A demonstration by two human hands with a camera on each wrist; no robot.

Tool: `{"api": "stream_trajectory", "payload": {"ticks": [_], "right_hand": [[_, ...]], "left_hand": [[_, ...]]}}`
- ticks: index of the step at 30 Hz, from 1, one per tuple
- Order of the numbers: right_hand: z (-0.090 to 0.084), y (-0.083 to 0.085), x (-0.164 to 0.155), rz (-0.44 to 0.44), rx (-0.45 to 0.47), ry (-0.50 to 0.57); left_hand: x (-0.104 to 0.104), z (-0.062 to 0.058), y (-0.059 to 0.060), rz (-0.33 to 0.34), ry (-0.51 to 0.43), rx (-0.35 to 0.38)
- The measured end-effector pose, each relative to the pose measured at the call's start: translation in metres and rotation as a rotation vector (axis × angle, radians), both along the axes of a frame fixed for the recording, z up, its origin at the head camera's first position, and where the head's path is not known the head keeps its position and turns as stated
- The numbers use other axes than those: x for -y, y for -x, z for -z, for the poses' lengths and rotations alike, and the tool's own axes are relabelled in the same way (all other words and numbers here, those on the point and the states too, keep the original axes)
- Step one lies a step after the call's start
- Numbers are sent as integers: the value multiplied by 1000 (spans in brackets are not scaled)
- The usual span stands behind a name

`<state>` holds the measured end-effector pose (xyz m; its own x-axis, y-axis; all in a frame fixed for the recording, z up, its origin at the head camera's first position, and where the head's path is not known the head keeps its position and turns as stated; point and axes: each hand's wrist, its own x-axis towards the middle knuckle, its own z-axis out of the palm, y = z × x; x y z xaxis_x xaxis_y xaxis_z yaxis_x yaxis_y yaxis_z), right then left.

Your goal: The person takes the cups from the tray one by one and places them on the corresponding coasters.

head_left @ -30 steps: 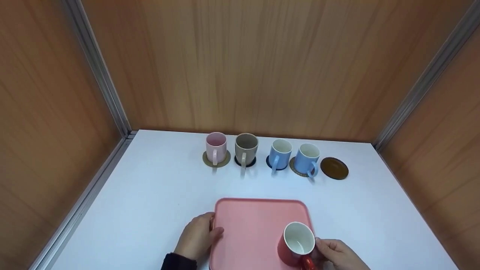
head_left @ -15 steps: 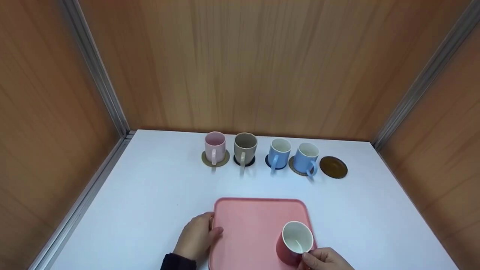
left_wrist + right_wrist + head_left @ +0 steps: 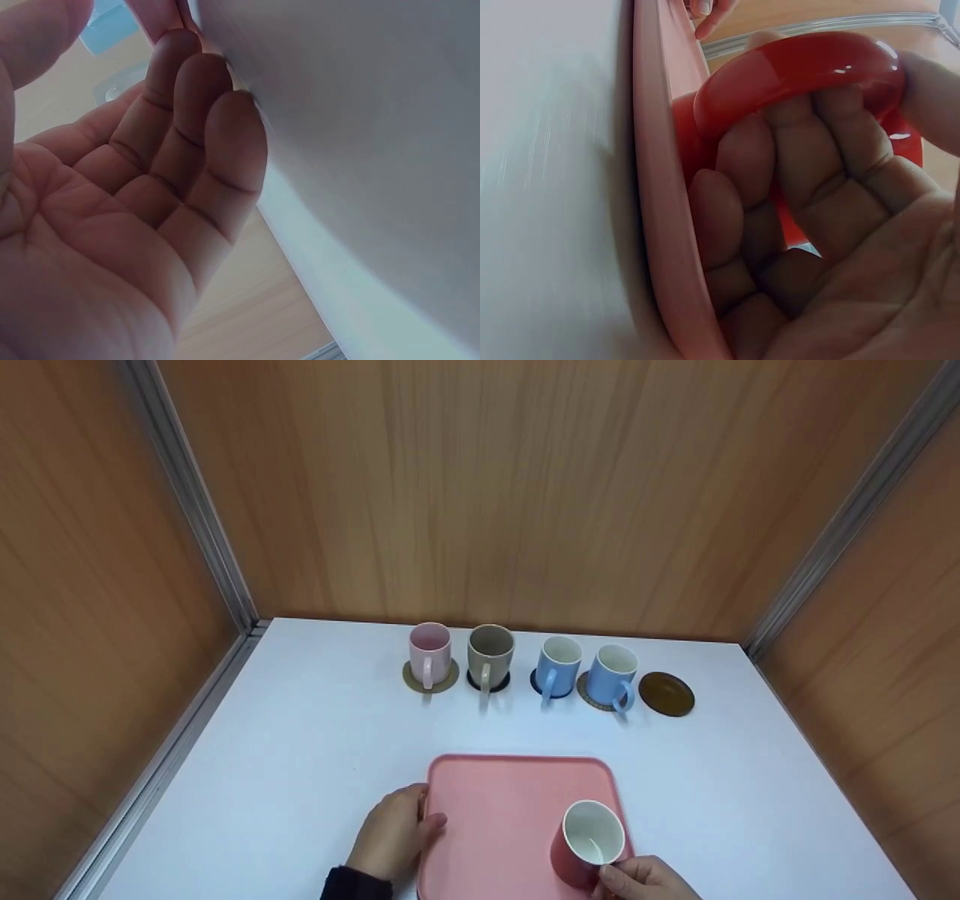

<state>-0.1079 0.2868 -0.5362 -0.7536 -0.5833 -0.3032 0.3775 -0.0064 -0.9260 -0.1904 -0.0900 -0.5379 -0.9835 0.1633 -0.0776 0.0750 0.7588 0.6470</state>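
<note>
A pink rectangular tray [image 3: 491, 825] lies at the front of the white table. My left hand [image 3: 386, 832] holds its left edge, thumb over the rim; in the left wrist view the curled fingertips [image 3: 236, 139] meet the tray's side. A red mug [image 3: 571, 861] with a white inside stands upright at the tray's right side. My right hand [image 3: 649, 880] grips the mug by its handle [image 3: 802, 67]; the right wrist view has the fingers curled through the loop, thumb on the far side, close beside the tray rim [image 3: 671, 195].
Along the back stand a pink mug [image 3: 429, 656], a grey-brown mug [image 3: 491, 656] and two blue mugs [image 3: 559, 667], each on a round coaster. A brown round coaster [image 3: 667, 694] lies bare at their right. Wooden panels [image 3: 480, 495] wall in the back and both sides.
My right hand has shifted left and down from beside the mug's body onto its handle, which it now grips and covers. The left hand and tray have stayed put.
</note>
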Motion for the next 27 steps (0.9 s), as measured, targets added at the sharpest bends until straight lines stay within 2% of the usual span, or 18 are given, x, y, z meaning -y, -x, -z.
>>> {"api": "stream_trajectory", "payload": {"ticks": [8, 13, 20, 27], "right_hand": [[-2, -3, 6, 2, -52, 5], [-2, -3, 8, -5, -31, 21], [-2, -2, 9, -19, -54, 67], [-2, -1, 9, 12, -87, 31]], "left_hand": [[0, 0, 0, 14, -7, -20], [0, 1, 0, 13, 1, -26], [-1, 1, 0, 1, 6, -16], [-1, 1, -1, -3, 8, -20]]}}
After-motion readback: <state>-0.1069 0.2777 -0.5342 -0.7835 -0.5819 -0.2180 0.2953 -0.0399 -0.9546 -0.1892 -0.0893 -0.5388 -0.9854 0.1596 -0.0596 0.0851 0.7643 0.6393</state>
